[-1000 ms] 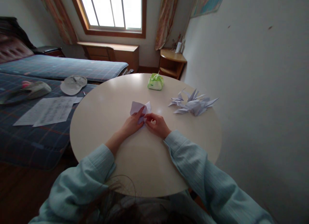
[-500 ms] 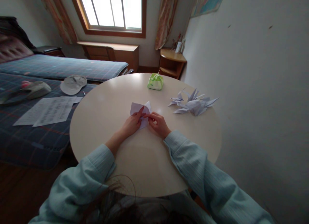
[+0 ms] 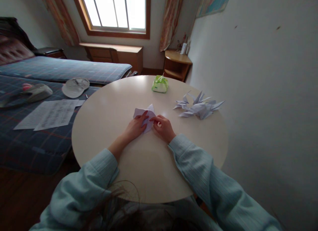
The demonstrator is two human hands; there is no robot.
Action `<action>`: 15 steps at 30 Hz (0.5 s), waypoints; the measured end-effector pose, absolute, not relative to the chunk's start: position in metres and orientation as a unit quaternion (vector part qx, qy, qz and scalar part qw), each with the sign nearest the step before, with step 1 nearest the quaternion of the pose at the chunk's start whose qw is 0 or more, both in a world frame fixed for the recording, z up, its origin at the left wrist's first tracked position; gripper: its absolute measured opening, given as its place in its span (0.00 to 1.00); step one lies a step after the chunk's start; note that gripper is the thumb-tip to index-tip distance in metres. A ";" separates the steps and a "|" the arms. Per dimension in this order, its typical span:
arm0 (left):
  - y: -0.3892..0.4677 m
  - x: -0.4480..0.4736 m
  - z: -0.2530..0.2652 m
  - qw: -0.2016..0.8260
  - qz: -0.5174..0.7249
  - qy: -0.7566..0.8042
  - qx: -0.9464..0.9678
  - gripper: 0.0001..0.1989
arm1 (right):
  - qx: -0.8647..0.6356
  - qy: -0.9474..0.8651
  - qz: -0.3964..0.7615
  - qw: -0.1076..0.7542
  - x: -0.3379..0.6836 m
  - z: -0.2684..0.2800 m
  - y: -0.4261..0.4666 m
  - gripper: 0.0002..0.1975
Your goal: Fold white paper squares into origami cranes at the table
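While outstretched left hand (image 3: 135, 127) is pinning paper (image 3: 148, 124), curled right hand (image 3: 164, 127), grip unclear, is shifting rightward, apparently smoothing it.

Pale folded paper (image 3: 149, 125), pointed corners splayed, on round table (image 3: 109, 118)

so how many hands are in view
2. The left hand rests on the folded paper; the right hand is at the paper's right side. Both are over the round table, and no others show.
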State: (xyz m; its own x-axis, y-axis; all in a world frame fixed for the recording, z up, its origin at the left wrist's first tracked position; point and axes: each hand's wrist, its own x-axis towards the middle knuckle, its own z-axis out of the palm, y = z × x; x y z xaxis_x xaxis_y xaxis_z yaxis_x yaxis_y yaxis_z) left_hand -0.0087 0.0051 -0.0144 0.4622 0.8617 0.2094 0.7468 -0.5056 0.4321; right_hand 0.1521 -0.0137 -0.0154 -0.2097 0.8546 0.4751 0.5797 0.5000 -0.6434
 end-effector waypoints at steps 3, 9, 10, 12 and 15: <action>0.006 -0.010 -0.016 0.134 0.207 0.475 0.845 0.32 | -0.462 -0.769 0.174 0.407 0.151 -0.016 -0.015 0.10; 0.007 -0.010 -0.018 0.129 0.205 0.481 0.843 0.29 | -0.472 -0.776 0.167 0.383 0.151 -0.017 -0.014 0.06; 0.006 -0.010 -0.018 0.128 0.205 0.481 0.843 0.28 | -0.475 -0.776 0.165 0.381 0.151 -0.017 -0.013 0.06; 0.006 -0.009 -0.017 0.131 0.204 0.477 0.844 0.28 | -0.483 -0.773 0.159 0.379 0.152 -0.018 -0.013 0.06; 0.006 -0.009 -0.017 0.140 0.208 0.453 0.856 0.28 | -0.502 -0.767 0.141 0.374 0.153 -0.018 -0.012 0.06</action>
State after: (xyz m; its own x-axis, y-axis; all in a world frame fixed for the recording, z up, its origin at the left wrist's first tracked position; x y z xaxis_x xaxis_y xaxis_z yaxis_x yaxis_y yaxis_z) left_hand -0.0094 0.0056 -0.0167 0.5032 0.8334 0.2285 0.7168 -0.5502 0.4282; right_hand 0.1531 -0.0119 -0.0185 -0.2157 0.8759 0.4316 0.6642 0.4556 -0.5927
